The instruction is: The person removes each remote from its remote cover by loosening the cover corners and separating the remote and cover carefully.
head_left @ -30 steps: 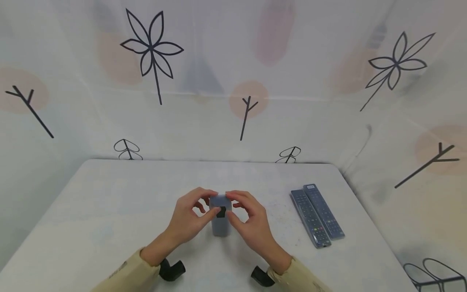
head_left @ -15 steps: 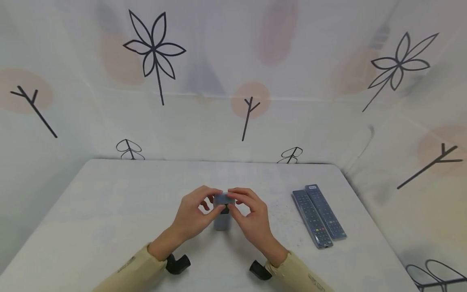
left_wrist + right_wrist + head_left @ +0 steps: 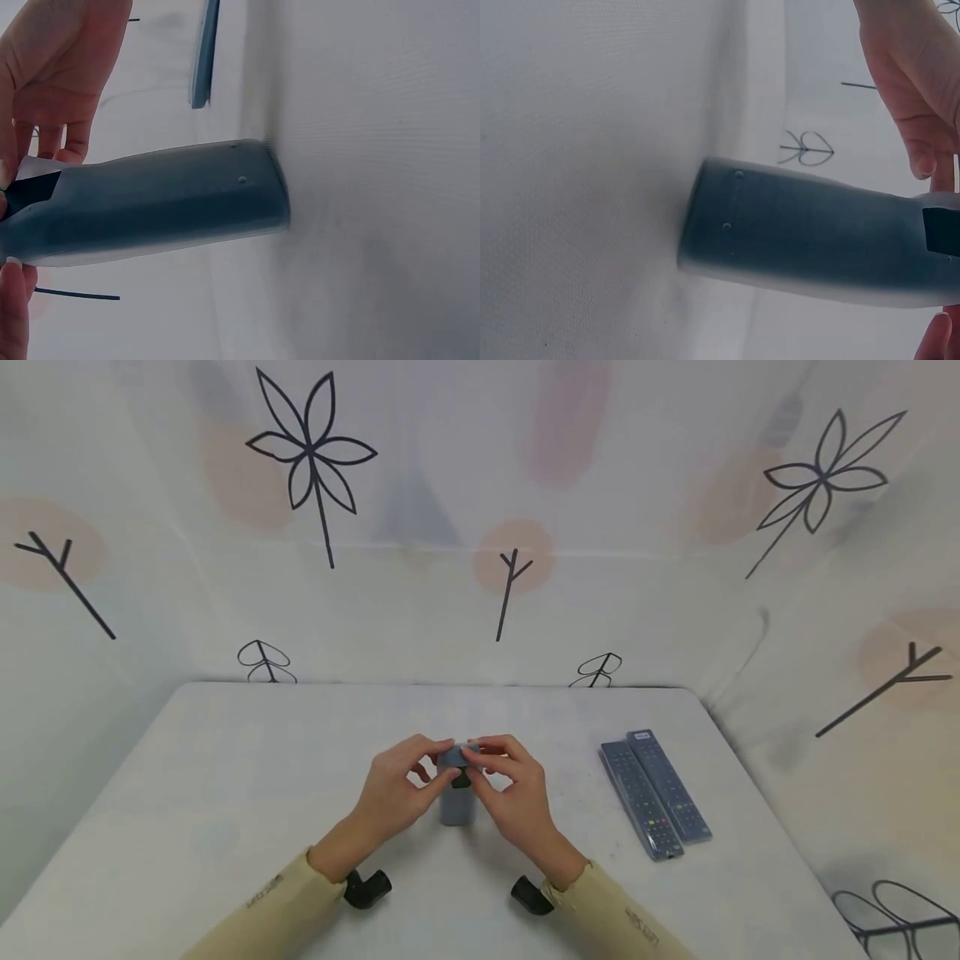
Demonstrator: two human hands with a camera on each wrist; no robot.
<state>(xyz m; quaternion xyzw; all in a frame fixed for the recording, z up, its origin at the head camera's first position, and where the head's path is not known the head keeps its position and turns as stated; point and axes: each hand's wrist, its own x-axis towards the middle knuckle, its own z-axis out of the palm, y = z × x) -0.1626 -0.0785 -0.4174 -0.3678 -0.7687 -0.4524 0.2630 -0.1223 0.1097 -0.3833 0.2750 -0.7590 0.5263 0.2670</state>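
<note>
1. Head view: a blue-grey remote stands about upright in the middle of the white table. Left hand and right hand pinch its top from both sides, thumbs near, fingers far. That probably stops it from tipping. Their thumbs are by a dark patch and partly hide it. Off to the right, a near remote and a far remote lie side by side, too far away to get in the way. One black tube is by the left sleeve, another black piece by the right sleeve.

2. Left wrist view: the low end seems to rest on the table, so the table likely helps hold it up. A pale bit shows beside the patch; I can't tell what it is.

3. Right wrist view: the low end has tiny dots. The picture's edge cuts off the top, so I can't see all the pinching here.
</note>
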